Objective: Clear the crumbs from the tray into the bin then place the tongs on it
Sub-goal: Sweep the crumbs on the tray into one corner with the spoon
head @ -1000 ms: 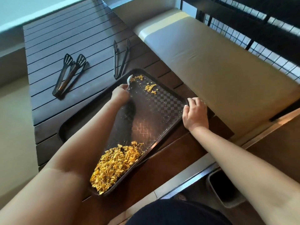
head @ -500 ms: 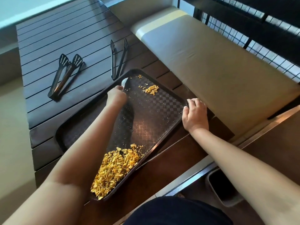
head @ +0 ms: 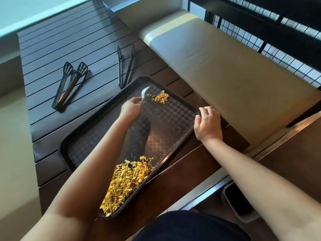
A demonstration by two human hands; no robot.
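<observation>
Two pairs of black tongs lie on the slatted desk beyond the tray. Left hand grips a white scraper, now nearer the small crumb pile; right hand still grips the tray's edge; bin below

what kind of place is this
Probably a café or canteen seating area: a slatted dark table beside a padded bench, a serving tray of crumbs and two pairs of tongs.
</observation>
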